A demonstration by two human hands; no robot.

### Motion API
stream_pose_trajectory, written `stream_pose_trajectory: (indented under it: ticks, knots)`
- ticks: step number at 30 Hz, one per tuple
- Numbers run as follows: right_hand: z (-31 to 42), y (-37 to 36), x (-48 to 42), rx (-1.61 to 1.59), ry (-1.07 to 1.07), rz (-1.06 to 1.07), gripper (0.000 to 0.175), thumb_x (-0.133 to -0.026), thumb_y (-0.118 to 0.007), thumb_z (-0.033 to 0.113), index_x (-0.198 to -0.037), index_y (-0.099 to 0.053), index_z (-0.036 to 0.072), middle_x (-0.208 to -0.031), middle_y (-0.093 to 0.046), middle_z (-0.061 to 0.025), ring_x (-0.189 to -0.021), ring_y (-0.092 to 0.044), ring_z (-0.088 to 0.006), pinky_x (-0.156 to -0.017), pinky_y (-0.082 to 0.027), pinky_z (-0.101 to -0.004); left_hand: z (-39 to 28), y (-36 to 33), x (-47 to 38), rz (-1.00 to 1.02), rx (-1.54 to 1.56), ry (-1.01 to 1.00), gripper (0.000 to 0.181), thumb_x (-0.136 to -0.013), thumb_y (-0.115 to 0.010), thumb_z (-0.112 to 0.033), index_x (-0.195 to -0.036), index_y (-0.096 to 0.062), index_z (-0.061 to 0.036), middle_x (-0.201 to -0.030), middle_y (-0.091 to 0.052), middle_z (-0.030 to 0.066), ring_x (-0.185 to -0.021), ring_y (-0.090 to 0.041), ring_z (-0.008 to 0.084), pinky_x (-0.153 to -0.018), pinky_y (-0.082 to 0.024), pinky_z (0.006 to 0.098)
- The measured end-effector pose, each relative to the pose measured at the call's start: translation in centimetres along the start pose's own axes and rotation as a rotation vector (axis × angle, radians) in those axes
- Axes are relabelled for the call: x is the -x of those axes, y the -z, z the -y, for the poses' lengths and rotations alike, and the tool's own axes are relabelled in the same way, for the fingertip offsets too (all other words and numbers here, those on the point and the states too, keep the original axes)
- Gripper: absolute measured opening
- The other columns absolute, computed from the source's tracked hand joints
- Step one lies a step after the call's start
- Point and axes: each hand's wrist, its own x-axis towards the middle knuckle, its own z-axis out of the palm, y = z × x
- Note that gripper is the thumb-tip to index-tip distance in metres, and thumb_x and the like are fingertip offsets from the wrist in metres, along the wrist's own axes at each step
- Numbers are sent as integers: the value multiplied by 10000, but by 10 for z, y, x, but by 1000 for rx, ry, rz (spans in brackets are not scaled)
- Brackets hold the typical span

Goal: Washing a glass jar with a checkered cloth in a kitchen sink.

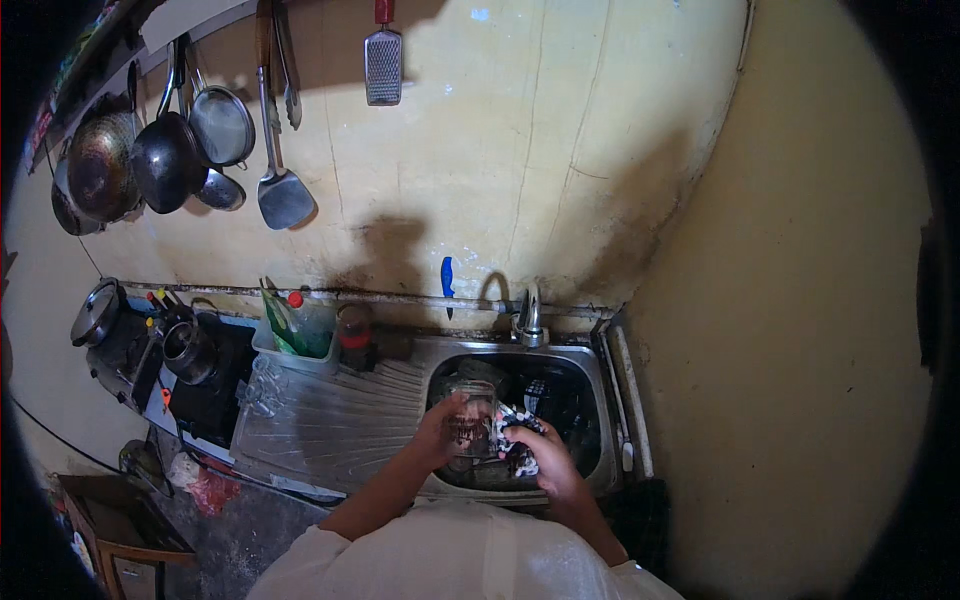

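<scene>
Over the steel sink basin (600, 465), my left hand (442, 431) grips a clear glass jar (474, 427) that bears dark writing. My right hand (551, 457) holds a patterned cloth (520, 442), white, black and pink, against the jar's right end. Beneath them, dark water and dishes fill much of the basin, among them a slotted utensil (535, 394); most of these are too dim to name. A chrome faucet (532, 319) stands at the back rim of the sink.
Glassware (264, 386) stands on the ribbed drainboard (352, 420), beside a plastic tub (300, 360) of bottles and packets. Further left is a gas stove (214, 397) with a small pot (187, 352). A blue-handled knife (448, 277) sits behind the wall pipe (405, 298). Pans and a wok spatula (285, 199) hang above.
</scene>
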Motion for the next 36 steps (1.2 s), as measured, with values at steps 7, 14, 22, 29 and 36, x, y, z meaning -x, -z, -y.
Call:
stream_pose_trajectory:
  ticks: [7,14,22,29,36]
  knots:
    - [-9,-5,6,-35,-50,-65,242,-846,-613,102,-1067,-643,7,-919,-664,-25,-776,-617,-112,-635,-504,-252,10,31,-2,-244,-17,173,469,-896,-528,-437,-1047,-626,-3,-915,-668,102,-815,-640,171,-717,-525,309]
    - [-20,-7,8,-86,-36,-45,264,-859,-593,147,-1078,-632,5,-892,-658,-26,-737,-616,-117,-641,-510,-256,11,21,6,-303,-15,133,406,-868,-568,-413,-1068,-606,-62,-936,-671,88,-838,-650,191,-754,-536,330]
    - [-51,17,-3,-311,-208,-9,253,-842,-589,222,-994,-616,21,-828,-668,-70,-685,-650,-182,-588,-532,-296,17,38,-5,-277,-77,255,442,-890,-536,-465,-1113,-577,-85,-979,-660,76,-885,-641,207,-814,-514,363]
    - [-59,21,-3,-502,-329,-8,277,-789,-600,242,-954,-609,20,-815,-660,-109,-689,-644,-241,-621,-554,-366,29,36,-7,-554,-407,-102,343,-954,-477,-391,-1106,-489,-83,-1058,-525,35,-971,-527,125,-812,-454,311]
    - [-53,27,-7,-432,-146,-151,267,-791,-596,233,-955,-594,23,-800,-649,-104,-677,-639,-245,-602,-555,-371,60,31,32,-517,-868,-568,145,-915,-575,-140,-994,-564,-19,-909,-570,32,-823,-543,103,-738,-446,250]
